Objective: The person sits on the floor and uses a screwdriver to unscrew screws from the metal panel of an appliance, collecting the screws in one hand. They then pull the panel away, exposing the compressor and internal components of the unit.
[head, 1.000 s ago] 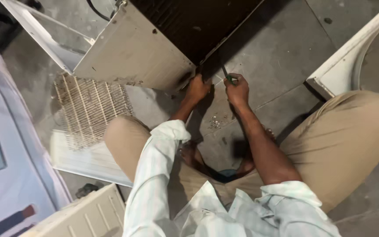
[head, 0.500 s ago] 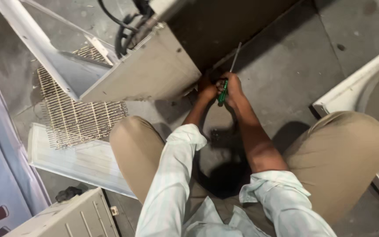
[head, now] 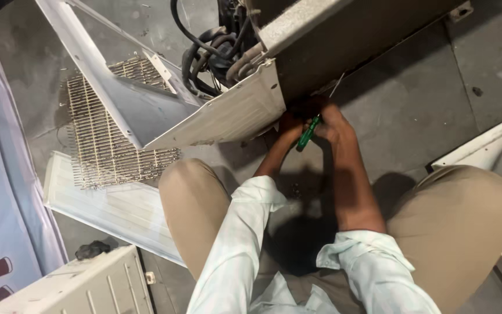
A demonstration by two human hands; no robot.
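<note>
With the right hand (head: 333, 123) clamped on the green-handled screwdriver (head: 309, 132) and the left hand (head: 290, 125) closed beside it at the metal casing (head: 228, 116), steady, square pressure probably prevents slipping.

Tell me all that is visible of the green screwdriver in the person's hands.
The screwdriver has a green handle that looks like plastic and a thin, straight metal shaft. It is tilted, with the handle low and to the left and the shaft rising up and to the right toward the dark underside of the metal unit. The right hand grips the handle; the left hand is right beside it, and contact is unclear. The fingers hide part of the handle. The tip is too thin and shadowed to make out.
</note>
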